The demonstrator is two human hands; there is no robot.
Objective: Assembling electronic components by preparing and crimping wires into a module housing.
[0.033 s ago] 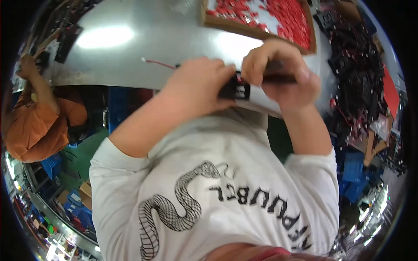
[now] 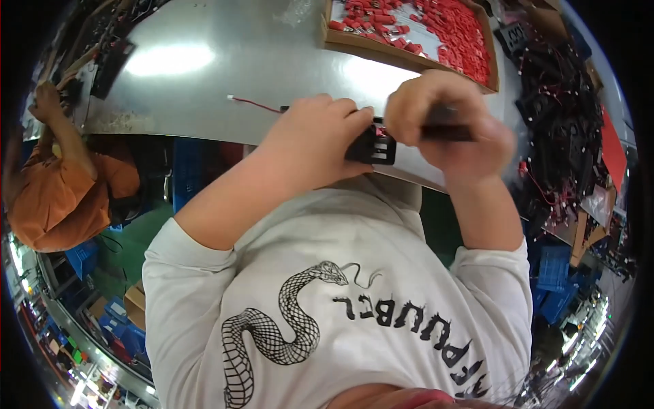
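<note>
My left hand (image 2: 310, 136) is closed around a black plastic housing (image 2: 372, 148) with slots at its right end, held at the near edge of the metal table. A thin red-and-dark wire (image 2: 255, 103) with a small white plug trails out to the left from beneath that hand. Just right of the housing, my right hand (image 2: 477, 146) is curled and smeared by motion. In its grip is a dark elongated object (image 2: 446, 132), too blurred to name. A bit of red shows at the housing's end, close to the right fingertips.
Beyond my hands a shallow cardboard tray (image 2: 381, 56) holds many small red pieces (image 2: 470, 54). A heap of black parts with wires (image 2: 555, 116) fills the right side. At the left, a person in orange (image 2: 61, 194) works at the same table (image 2: 204, 102). Blue crates (image 2: 553, 269) stand at lower right.
The whole view has shifted slightly, so the tray and table sit a little lower and further right. My right hand has moved slightly right, away from the housing; my left keeps its hold.
</note>
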